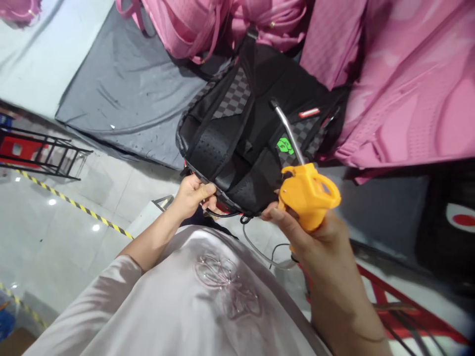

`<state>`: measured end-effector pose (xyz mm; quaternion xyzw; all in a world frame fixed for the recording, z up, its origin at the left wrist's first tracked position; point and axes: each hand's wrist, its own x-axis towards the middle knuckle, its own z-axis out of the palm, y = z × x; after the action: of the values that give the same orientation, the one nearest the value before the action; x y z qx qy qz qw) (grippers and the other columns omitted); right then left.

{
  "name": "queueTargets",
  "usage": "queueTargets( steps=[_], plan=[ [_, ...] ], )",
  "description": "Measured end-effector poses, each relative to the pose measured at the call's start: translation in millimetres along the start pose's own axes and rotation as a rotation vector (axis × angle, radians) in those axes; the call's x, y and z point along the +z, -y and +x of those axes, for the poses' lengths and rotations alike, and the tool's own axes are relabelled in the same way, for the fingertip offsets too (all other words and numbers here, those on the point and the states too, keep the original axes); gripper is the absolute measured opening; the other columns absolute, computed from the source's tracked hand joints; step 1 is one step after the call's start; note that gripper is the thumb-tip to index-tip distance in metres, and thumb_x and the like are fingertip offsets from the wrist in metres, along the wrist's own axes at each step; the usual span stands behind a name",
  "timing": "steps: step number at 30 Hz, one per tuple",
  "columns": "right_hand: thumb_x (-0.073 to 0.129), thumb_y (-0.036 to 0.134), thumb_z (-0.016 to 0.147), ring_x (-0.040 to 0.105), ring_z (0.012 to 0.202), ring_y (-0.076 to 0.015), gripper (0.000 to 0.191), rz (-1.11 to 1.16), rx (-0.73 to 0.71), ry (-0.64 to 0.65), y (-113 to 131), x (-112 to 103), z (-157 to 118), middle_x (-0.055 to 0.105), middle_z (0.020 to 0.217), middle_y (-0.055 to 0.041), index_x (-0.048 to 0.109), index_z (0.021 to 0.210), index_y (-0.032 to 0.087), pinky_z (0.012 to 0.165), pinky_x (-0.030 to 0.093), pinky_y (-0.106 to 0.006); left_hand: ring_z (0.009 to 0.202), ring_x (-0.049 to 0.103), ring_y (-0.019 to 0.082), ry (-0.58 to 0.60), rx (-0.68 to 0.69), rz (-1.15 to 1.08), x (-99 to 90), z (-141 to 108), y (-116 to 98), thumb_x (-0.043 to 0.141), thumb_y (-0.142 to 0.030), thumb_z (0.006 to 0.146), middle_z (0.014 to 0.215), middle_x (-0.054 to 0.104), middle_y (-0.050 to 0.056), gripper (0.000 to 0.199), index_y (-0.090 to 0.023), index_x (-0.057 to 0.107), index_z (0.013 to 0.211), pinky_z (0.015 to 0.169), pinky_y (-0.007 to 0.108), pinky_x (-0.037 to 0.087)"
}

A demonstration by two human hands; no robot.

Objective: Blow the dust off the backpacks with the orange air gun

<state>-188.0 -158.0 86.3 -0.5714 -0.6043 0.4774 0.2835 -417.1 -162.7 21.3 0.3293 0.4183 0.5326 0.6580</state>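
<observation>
Right hand (322, 241) gripping orange gun (308, 195) | left hand (192, 197) pinching black backpack (237, 148) | pink bags (189, 24) crowd its far side

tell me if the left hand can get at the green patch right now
Probably, once the left hand lets go of the bag: the green patch faces up, and the metal tube seems only to pass beside it.

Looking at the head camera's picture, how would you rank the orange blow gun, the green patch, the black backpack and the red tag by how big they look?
Largest to smallest:
black backpack
orange blow gun
green patch
red tag
</observation>
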Motion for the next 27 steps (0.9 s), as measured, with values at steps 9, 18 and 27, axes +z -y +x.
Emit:
queueTargets(
  steps=[9,18,27],
  plan=[
    [0.055,0.056,0.089,0.066,0.082,-0.0232,0.038,-0.326,0.046,0.148,-10,0,-18,0.072,0.085,-0.0050,0.068,0.093,0.022,0.071,0.052,-0.030,0.034,0.039,0.001,-0.094,0.098,-0.142,-56.5,8,-25,0.083,-0.052,0.066,0.060,0.058,-0.002,0.047,-0.012,0.059,0.074,0.032,0.016,0.025],
    [0.052,0.058,0.088,0.061,0.070,-0.0184,0.038,-0.357,0.016,0.355,-21,15,-19,0.067,0.079,-0.0021,0.067,0.085,0.023,0.065,0.050,-0.028,0.036,0.039,0.000,-0.063,0.102,-0.164,-64.7,-19,-17,0.085,-0.052,0.065,0.065,0.061,-0.002,0.049,-0.010,0.063,0.079,0.033,0.016,0.027],
    [0.053,0.051,0.089,0.064,0.071,-0.0178,0.033,-0.387,-0.037,0.461,-25,18,-18,0.068,0.082,-0.0031,0.067,0.090,0.021,0.062,0.052,-0.025,0.035,0.041,0.002,0.007,0.063,-0.123,-70.1,-21,-12,0.084,-0.055,0.065,0.060,0.058,-0.002,0.052,-0.009,0.066,0.081,0.034,0.018,0.030]
  ],
)
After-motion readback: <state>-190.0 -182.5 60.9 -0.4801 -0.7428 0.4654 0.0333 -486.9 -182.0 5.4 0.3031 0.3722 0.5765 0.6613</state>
